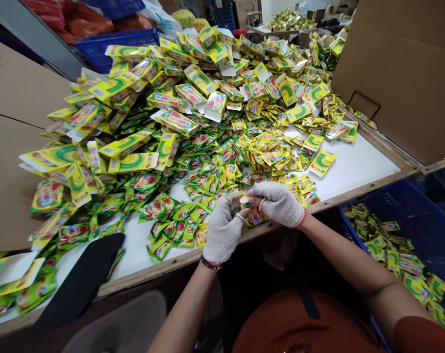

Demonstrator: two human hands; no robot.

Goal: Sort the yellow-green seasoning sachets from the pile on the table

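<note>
Both of my hands wear white knitted gloves with bare fingertips, and they meet at the table's front edge. Between them is a small yellow-green-red printed carton [255, 217], its pale end flap turned up near my fingertips. My left hand [224, 229] is closed, thumb and fingers pinching the carton's left end. My right hand [279, 203] is closed on the carton from the right, its fingers over the top end. Part of the carton is hidden by the fingers. Green candy sachets [180, 223] lie just left of my hands, and yellow sachets [276, 149] are piled beyond them.
A heap of printed cartons [200, 81] covers the back of the white table [373, 164]. Tall cardboard sheets [399, 73] stand at the right. A blue crate [409, 211] of filled cartons sits below on the right. A black flat object [83, 279] lies at the left edge.
</note>
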